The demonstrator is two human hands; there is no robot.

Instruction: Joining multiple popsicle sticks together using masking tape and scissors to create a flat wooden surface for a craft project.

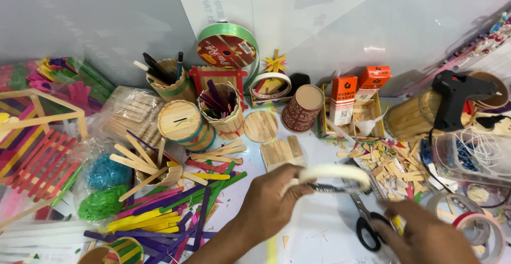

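Note:
My left hand (269, 205) holds a white tape roll (335, 179) by its near rim, lifted above the white table. Low at the right, my right hand (426, 234) rests on the black handles of a pair of scissors (367, 219) lying on the table; its fingers look curled, and whether they grip the handles is unclear. A flat panel of joined wooden sticks (282, 152) lies just beyond the tape roll.
Coloured craft sticks (170, 211) are strewn at the left. Stick-built pots (186, 125) with pens, a round stick disc (261, 126), a paper cup (302, 107), orange boxes (343, 99), a black glue gun (455, 96), stick offcuts (394, 165) and tape rolls (481, 232) crowd the table.

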